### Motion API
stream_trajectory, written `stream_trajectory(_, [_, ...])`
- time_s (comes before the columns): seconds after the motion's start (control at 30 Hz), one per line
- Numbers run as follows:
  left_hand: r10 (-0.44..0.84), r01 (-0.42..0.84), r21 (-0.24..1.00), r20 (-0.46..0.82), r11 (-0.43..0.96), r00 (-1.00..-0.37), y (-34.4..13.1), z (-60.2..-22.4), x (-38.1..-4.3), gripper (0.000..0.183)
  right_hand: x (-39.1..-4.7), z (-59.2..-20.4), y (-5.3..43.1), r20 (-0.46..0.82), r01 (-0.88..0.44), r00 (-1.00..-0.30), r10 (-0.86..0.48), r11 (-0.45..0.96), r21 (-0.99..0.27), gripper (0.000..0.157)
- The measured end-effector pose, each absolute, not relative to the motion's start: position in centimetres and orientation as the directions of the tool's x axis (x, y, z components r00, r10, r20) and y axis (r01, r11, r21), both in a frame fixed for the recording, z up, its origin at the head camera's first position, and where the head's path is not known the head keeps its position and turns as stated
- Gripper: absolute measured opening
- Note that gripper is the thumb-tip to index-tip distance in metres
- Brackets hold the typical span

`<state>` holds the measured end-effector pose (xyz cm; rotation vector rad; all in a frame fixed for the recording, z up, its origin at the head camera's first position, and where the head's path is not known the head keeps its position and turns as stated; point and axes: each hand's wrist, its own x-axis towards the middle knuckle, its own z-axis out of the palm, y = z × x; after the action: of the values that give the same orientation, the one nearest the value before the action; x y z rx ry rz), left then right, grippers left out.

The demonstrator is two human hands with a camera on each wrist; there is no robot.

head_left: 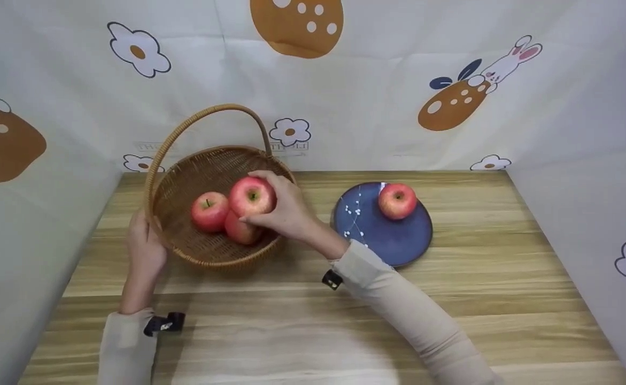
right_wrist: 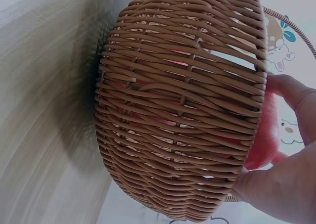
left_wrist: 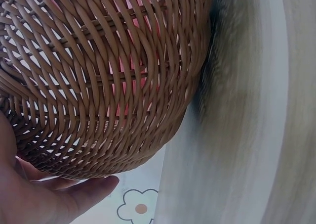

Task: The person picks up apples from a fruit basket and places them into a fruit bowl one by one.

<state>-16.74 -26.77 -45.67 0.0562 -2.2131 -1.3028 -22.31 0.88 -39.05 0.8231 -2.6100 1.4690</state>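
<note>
My right hand [head_left: 290, 208] grips a red apple [head_left: 252, 195] between thumb and fingers, over the inside of a wicker basket [head_left: 184, 176] with an arched handle. Two more red apples lie in the basket: one on the left [head_left: 209, 212], the other [head_left: 243, 230] partly hidden under the gripped apple. At the basket's left side, my left hand [head_left: 146, 243] holds the wall near the rim; some of its fingers are hidden behind the weave. In the right wrist view the held apple [right_wrist: 265, 132] shows just past the rim, with the thumb and fingers around it.
Right of the basket lies a dark blue plate [head_left: 393, 243] with a white blossom pattern. A red apple [head_left: 397, 201] sits at its upper right edge. A patterned cloth [head_left: 377, 96] rises behind the wooden table [head_left: 478, 278] and along both sides.
</note>
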Motion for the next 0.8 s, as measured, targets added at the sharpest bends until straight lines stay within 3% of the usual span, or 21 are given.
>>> stream_trajectory(0.47, [-0.251,0.291,0.772,0.497,0.566,-0.831,-27.3,-46.1,-16.8,0.039,-21.3,-38.9,1.4,0.295,-0.462,-0.859,-0.419,0.384,-0.799,0.078])
stream_trajectory(0.8, [-0.248,0.215,0.758,0.445,0.616,-0.861,-27.5,-45.6,-16.7,0.042,-20.8,-39.0,2.1,0.340,-0.480,-0.847,-0.408,0.314,-0.819,0.076])
